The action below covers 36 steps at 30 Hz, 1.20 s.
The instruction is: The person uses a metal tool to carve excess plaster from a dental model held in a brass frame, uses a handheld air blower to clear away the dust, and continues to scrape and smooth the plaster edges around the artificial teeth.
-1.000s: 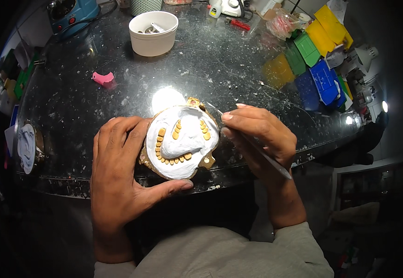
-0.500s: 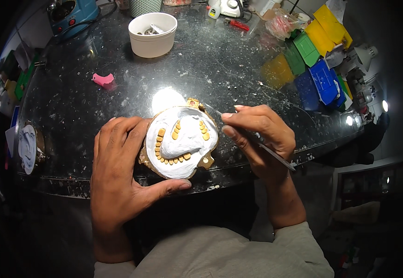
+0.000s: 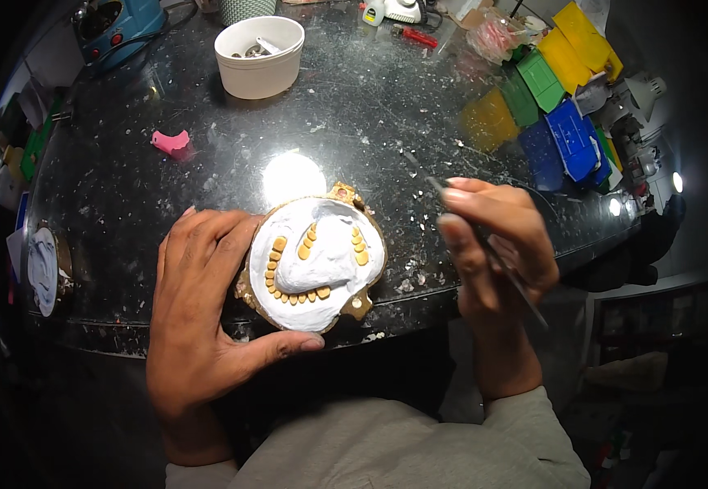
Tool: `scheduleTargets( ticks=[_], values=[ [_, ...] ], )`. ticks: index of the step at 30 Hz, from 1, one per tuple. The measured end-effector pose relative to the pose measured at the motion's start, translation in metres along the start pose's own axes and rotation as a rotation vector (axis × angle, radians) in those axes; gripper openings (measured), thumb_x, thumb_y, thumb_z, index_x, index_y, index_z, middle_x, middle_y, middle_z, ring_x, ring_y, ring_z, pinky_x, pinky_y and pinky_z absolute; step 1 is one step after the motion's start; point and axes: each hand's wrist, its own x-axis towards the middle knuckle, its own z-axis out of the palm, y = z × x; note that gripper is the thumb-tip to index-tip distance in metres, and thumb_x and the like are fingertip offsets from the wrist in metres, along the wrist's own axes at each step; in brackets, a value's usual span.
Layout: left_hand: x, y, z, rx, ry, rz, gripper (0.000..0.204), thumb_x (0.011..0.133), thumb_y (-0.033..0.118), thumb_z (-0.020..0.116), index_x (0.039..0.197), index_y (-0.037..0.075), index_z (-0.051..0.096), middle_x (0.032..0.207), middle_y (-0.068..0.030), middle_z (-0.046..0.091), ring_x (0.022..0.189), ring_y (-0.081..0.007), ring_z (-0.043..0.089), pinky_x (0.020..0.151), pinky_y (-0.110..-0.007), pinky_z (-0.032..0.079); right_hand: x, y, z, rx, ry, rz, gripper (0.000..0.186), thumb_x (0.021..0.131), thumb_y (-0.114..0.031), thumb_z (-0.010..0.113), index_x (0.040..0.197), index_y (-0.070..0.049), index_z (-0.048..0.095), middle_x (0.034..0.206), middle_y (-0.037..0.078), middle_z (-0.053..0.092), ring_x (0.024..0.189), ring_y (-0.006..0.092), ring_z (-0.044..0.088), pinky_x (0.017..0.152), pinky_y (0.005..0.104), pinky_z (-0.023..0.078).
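Note:
A brass-coloured dental flask half [image 3: 357,305] lies near the front edge of the dark bench, filled with white plaster [image 3: 260,281]. A curved row of yellowish teeth [image 3: 273,265] is set in the plaster, with two shorter rows farther back in it. My left hand [image 3: 199,297] grips the flask's left side, fingers along the far left rim and thumb across the near edge. To the right, my right hand [image 3: 505,244] pinches a thin metal dental instrument [image 3: 518,285] between thumb and fingers. Its tip points far left, apart from the flask and blurred.
A white tub [image 3: 258,72] with metal pieces stands at the back, and a pink piece [image 3: 171,143] lies left of centre. Another plaster-filled mould [image 3: 46,271] sits at the far left. Blue machine [image 3: 122,33], green bin [image 3: 543,81] and blue bin [image 3: 574,143] line the edges.
My right hand has drawn away to the right with the instrument, leaving the flask's rim. My left hand and the flask have shifted slightly nearer in the picture.

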Motion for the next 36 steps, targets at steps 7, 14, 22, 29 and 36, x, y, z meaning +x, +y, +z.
scheduleTargets(
  ticks=[7,14,22,29,36],
  values=[
    [0.003,-0.002,-0.004,-0.004,-0.124,0.036,0.118,0.050,0.072,0.090,0.135,-0.005,0.064,0.131,-0.0193,0.063,0.133,-0.0388,0.053,0.123,-0.062,0.024,-0.016,0.004,-0.014,0.083,0.040,0.116,0.025,0.092,-0.003,0.080,0.114,-0.005,0.069,0.100,0.009,0.077,0.090,0.0176,0.073,0.095,0.0468,0.061],
    [0.006,-0.005,-0.010,0.018,-0.220,0.052,0.124,0.046,0.076,0.091,0.133,-0.007,0.063,0.129,-0.0201,0.064,0.130,-0.0394,0.054,0.122,-0.068,0.021,-0.014,-0.002,-0.022,-0.036,-0.050,0.118,0.020,0.104,-0.019,0.061,0.119,-0.007,0.059,0.085,0.003,0.057,0.074,0.0122,0.057,0.099,0.0515,0.054],
    [0.011,-0.006,-0.001,-0.048,-0.135,0.026,0.123,0.035,0.067,0.099,0.131,-0.003,0.067,0.125,-0.0165,0.068,0.127,-0.0370,0.057,0.121,-0.066,0.023,-0.021,0.002,-0.028,0.018,-0.016,0.117,0.033,0.102,-0.006,0.055,0.135,-0.001,0.057,0.101,0.011,0.058,0.091,0.0168,0.059,0.105,0.0573,0.052],
    [0.006,-0.009,0.002,-0.086,-0.052,0.052,0.128,0.034,0.066,0.099,0.136,-0.003,0.064,0.130,-0.0195,0.066,0.126,-0.0369,0.059,0.121,-0.065,0.026,-0.028,0.001,-0.015,0.123,0.154,0.219,0.038,0.102,-0.004,0.059,0.138,0.008,0.057,0.107,0.016,0.071,0.101,0.0228,0.066,0.112,0.0593,0.050],
    [-0.004,-0.002,0.007,-0.138,0.136,0.101,0.100,0.041,0.064,0.097,0.122,0.010,0.071,0.128,-0.0214,0.065,0.130,-0.0402,0.056,0.118,-0.062,0.036,-0.024,-0.003,-0.009,0.129,0.248,0.293,0.038,0.101,-0.004,0.060,0.136,0.012,0.059,0.108,0.018,0.071,0.098,0.0226,0.067,0.109,0.0571,0.052]
  ],
)
